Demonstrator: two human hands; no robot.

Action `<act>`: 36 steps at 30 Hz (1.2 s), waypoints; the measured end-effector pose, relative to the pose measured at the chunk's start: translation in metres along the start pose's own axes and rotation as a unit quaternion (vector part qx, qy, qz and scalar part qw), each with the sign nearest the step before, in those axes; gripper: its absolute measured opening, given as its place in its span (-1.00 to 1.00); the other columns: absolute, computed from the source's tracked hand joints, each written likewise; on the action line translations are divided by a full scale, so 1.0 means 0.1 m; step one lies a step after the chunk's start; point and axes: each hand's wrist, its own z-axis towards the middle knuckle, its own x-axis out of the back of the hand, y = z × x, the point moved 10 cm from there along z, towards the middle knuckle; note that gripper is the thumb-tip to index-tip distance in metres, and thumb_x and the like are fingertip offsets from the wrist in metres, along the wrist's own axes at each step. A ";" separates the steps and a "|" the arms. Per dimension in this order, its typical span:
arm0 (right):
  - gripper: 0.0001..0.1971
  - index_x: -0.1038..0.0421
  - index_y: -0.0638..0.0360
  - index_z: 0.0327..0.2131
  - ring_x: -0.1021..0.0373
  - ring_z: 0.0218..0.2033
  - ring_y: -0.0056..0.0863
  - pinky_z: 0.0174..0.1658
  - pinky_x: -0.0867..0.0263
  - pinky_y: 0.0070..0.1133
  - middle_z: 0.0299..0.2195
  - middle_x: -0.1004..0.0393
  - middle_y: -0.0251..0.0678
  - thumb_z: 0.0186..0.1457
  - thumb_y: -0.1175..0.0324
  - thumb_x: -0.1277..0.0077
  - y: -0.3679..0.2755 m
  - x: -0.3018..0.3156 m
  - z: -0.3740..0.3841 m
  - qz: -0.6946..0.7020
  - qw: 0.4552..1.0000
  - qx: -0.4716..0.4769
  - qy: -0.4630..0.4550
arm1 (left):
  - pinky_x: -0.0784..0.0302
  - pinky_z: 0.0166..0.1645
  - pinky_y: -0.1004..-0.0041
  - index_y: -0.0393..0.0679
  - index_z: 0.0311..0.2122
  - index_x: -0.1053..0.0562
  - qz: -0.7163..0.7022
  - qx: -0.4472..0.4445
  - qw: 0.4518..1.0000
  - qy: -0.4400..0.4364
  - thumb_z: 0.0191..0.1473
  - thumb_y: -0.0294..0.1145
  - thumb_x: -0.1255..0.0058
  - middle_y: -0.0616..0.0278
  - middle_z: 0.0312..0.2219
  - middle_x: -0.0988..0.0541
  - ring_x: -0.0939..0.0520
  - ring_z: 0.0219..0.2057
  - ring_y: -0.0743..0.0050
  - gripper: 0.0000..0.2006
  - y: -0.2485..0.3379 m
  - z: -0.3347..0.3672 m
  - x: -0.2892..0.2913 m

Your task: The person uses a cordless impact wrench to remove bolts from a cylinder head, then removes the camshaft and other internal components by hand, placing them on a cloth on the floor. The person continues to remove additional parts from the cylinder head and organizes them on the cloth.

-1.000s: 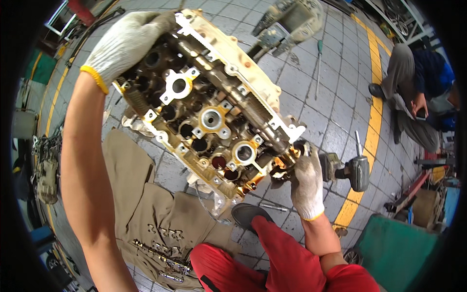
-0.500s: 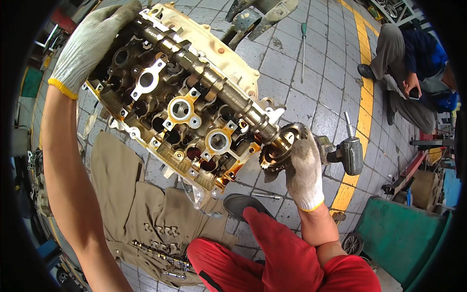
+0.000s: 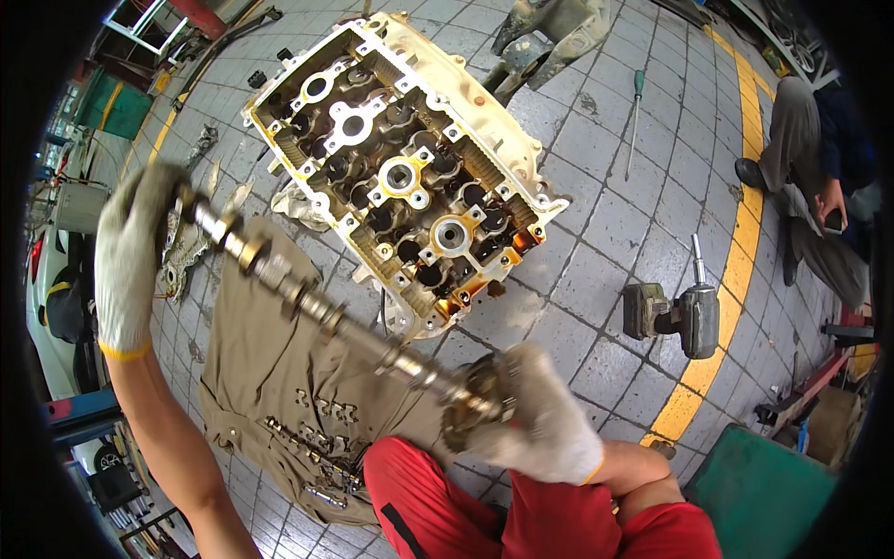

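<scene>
Held between both gloved hands, a long metal camshaft (image 3: 340, 324) slants across the near side, raised above a brown cloth. My left hand (image 3: 133, 252) is closed round its far-left end. My right hand (image 3: 545, 419) grips the other end by its toothed gear (image 3: 473, 399), partly hidden by the glove and blurred. Beyond the shaft, an engine cylinder head (image 3: 410, 177) sits on the floor, its inside uncovered with bearing seats and bores showing.
On the brown cloth (image 3: 270, 345) lie another camshaft (image 3: 312, 452) and several small bearing caps (image 3: 326, 406). A cordless impact wrench (image 3: 698, 317) stands at right, a screwdriver (image 3: 635, 121) farther off. Another person (image 3: 815, 186) crouches at far right; a green box (image 3: 759, 494) is near right.
Both hands have lifted the camshaft out of the cylinder head and brought it nearer, toward my knees. The head's bearing seats, covered by the shaft before, now show.
</scene>
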 end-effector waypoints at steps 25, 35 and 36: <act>-0.41 -0.39 0.20 0.16 -0.58 -0.39 -0.44 -0.37 -0.61 -0.42 -0.23 -0.65 -0.23 0.38 -0.07 -0.29 2.30 -2.17 0.05 0.088 0.935 -0.292 -0.180 | -0.73 0.05 0.00 -0.02 0.04 -0.65 -0.155 0.192 0.937 -0.249 0.42 0.00 -0.18 0.05 -0.11 -0.73 -0.79 -0.07 -0.12 -0.67 -0.47 -4.75 -2.06; -0.23 -0.37 0.29 0.27 -0.59 -0.26 -0.32 -0.26 -0.64 -0.29 -0.05 -0.61 -0.11 0.27 -0.12 -0.38 3.29 -2.86 -0.16 0.031 0.906 -0.384 -0.175 | -0.75 -0.02 0.03 0.02 -0.03 -0.66 -0.089 0.255 0.945 -0.186 0.40 -0.03 -0.19 0.14 -0.20 -0.73 -0.81 -0.14 -0.04 -0.73 -0.87 -5.17 -1.82; -0.18 -0.36 0.36 0.28 -0.59 -0.21 -0.31 -0.22 -0.64 -0.29 0.01 -0.60 -0.08 0.25 -0.13 -0.40 3.32 -2.88 -0.19 0.019 0.904 -0.392 -0.166 | -0.76 -0.04 0.04 0.02 -0.03 -0.66 -0.075 0.250 0.947 -0.185 0.40 -0.04 -0.20 0.14 -0.21 -0.73 -0.82 -0.16 -0.03 -0.74 -0.85 -5.18 -1.82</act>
